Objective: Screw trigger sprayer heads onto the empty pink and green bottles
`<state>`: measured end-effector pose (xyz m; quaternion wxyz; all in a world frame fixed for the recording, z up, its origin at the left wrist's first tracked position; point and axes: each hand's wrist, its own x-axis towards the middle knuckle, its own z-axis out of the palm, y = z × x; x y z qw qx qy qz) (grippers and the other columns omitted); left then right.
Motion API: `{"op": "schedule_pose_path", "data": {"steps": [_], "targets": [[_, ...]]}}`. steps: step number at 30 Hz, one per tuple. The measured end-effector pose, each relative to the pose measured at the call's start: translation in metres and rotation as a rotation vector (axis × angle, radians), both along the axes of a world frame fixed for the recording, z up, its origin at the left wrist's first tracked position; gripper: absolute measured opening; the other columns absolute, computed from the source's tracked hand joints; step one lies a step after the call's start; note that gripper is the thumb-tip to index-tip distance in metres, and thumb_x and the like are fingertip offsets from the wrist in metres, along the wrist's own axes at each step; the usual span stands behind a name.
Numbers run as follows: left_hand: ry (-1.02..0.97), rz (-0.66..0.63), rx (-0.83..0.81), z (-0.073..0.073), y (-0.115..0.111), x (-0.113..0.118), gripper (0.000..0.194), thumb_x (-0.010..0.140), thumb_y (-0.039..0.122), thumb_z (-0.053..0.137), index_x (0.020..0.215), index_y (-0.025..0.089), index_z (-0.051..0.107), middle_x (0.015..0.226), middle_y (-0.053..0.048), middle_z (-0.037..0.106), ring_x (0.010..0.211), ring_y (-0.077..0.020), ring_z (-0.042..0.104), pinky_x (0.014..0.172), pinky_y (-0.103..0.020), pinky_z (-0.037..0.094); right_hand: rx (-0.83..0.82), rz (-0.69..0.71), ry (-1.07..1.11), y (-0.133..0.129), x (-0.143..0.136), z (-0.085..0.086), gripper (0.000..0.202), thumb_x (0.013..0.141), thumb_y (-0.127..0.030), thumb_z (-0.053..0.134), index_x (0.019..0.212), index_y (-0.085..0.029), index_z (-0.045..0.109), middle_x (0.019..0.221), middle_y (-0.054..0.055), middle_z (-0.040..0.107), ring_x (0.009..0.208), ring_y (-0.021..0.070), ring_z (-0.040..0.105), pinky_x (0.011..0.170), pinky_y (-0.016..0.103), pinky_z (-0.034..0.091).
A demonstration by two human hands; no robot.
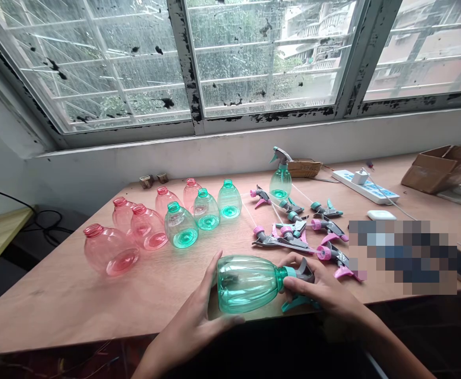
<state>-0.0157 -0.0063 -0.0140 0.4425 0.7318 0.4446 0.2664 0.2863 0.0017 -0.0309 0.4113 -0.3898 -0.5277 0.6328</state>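
A clear green spray bottle [246,284] lies sideways in the air over the table's front edge, its neck toward the right. My left hand [201,305] is wrapped round its base end, thumb below and fingers behind. My right hand [313,281] grips the grey and teal trigger sprayer [303,269] at the bottle's neck, with the teal trigger pointing down. Whether the collar is fully screwed on cannot be told. Beyond my right hand lie several loose trigger sprayers [296,231], some with pink parts and some with teal.
Several pink bottles [112,252] and three green bottles [181,226], all without tops, stand at the left. A green bottle with a sprayer [280,181] stands at the back. Rightward are a power strip [367,187], a white case [381,215], a cardboard box [438,171] and a blurred patch.
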Motion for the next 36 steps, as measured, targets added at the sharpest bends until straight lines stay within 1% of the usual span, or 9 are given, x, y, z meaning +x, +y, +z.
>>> {"op": "schedule_pose_path", "data": {"steps": [3,6,10,14,22,27,30,33,36], "targets": [[0.000,0.004,-0.002,0.0025,-0.0001,0.0014,0.105,0.091,0.040,0.078,0.167,0.039,0.005,0.176,-0.004,0.024,0.159,-0.0334,0.029,0.131,-0.052,0.026,0.002,-0.001,-0.002,-0.0002,0.0004,-0.0004,0.042,0.087,-0.049,0.082,0.108,-0.019,0.062,0.078,0.000,0.073,0.074,0.0158,0.066,0.073,0.029,0.057],[0.005,0.018,0.011,0.0049,-0.0011,0.0033,0.104,0.090,0.040,0.078,0.167,0.037,0.008,0.174,-0.006,0.028,0.158,-0.0350,0.032,0.130,-0.054,0.027,0.003,-0.011,-0.012,-0.0010,0.0015,-0.0022,0.040,0.089,-0.048,0.081,0.110,-0.019,0.062,0.080,0.000,0.073,0.075,0.0162,0.067,0.073,0.029,0.057],[0.013,0.022,0.019,0.0048,-0.0011,0.0038,0.104,0.090,0.041,0.078,0.167,0.034,0.009,0.173,-0.008,0.030,0.156,-0.0360,0.034,0.130,-0.054,0.028,0.012,-0.013,-0.011,-0.0013,0.0025,-0.0043,0.039,0.089,-0.046,0.081,0.111,-0.019,0.063,0.079,0.000,0.074,0.075,0.0168,0.068,0.073,0.030,0.057],[0.016,0.004,0.005,0.0036,0.0002,0.0022,0.104,0.090,0.041,0.078,0.167,0.036,0.009,0.172,-0.007,0.033,0.156,-0.0343,0.036,0.130,-0.053,0.029,0.010,-0.013,-0.014,0.0002,0.0023,-0.0046,0.039,0.089,-0.046,0.081,0.110,-0.019,0.062,0.078,0.000,0.074,0.075,0.0166,0.068,0.074,0.030,0.057],[0.029,-0.018,0.007,0.0020,0.0017,0.0004,0.102,0.092,0.046,0.075,0.166,0.039,0.005,0.172,-0.004,0.032,0.155,-0.0312,0.037,0.130,-0.048,0.028,0.004,-0.010,-0.016,0.0001,0.0030,-0.0043,0.040,0.089,-0.046,0.082,0.111,-0.018,0.062,0.078,0.000,0.074,0.074,0.0158,0.068,0.072,0.029,0.057],[0.034,-0.027,0.014,0.0011,0.0015,-0.0007,0.103,0.093,0.044,0.074,0.166,0.040,0.002,0.173,-0.003,0.030,0.157,-0.0301,0.033,0.131,-0.047,0.027,0.000,-0.008,-0.013,-0.0007,0.0026,-0.0020,0.041,0.089,-0.047,0.081,0.111,-0.019,0.062,0.078,-0.001,0.073,0.075,0.0160,0.068,0.073,0.030,0.057],[0.035,-0.024,0.008,0.0015,0.0011,-0.0004,0.102,0.093,0.043,0.075,0.166,0.042,0.003,0.174,-0.002,0.027,0.158,-0.0297,0.032,0.131,-0.047,0.026,-0.002,-0.010,-0.019,-0.0004,0.0022,-0.0014,0.042,0.088,-0.048,0.082,0.110,-0.018,0.061,0.076,-0.001,0.073,0.074,0.0157,0.067,0.072,0.029,0.056],[0.040,-0.010,-0.002,0.0032,0.0013,0.0010,0.104,0.092,0.043,0.076,0.166,0.040,0.004,0.175,-0.002,0.025,0.158,-0.0304,0.030,0.132,-0.048,0.024,-0.017,-0.011,-0.017,-0.0001,0.0026,-0.0021,0.043,0.087,-0.048,0.083,0.110,-0.019,0.061,0.076,-0.001,0.074,0.073,0.0155,0.068,0.072,0.029,0.056],[0.039,-0.004,-0.011,0.0051,0.0016,0.0023,0.107,0.090,0.044,0.077,0.167,0.038,0.002,0.174,-0.005,0.027,0.158,-0.0316,0.031,0.131,-0.048,0.026,-0.036,-0.004,-0.010,-0.0002,0.0035,-0.0031,0.042,0.088,-0.047,0.082,0.112,-0.019,0.061,0.075,-0.001,0.074,0.074,0.0163,0.068,0.074,0.030,0.057]]}}
